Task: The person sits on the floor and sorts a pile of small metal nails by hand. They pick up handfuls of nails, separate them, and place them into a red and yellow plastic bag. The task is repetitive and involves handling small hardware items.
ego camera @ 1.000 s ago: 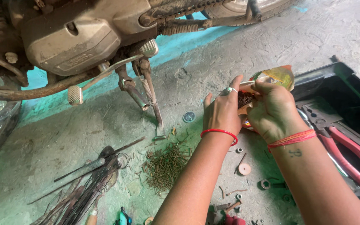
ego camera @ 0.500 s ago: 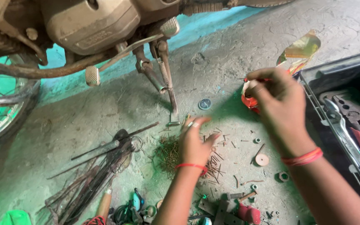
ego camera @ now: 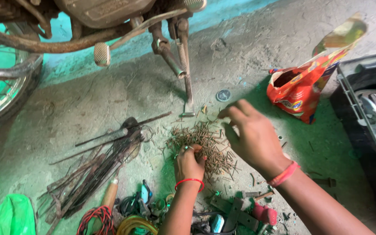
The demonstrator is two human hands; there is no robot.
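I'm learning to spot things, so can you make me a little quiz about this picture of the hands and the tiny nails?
1. True or false: the left hand rests on the pile of small nails.
2. Which colour is mostly on the open packet: A blue, B red, C white?
3. Fill in: both wrists wear a red ____.

Key: 1 true; 2 B; 3 band. The right hand hovers over the same pile.

Nails [ego camera: 203, 146]: rusty brown. Pouch [ego camera: 303, 85]: red, yellow top. Wrist bands: red, orange. Floor [ego camera: 88, 104]: grey, green-tinted. Tray [ego camera: 362, 130]: black.
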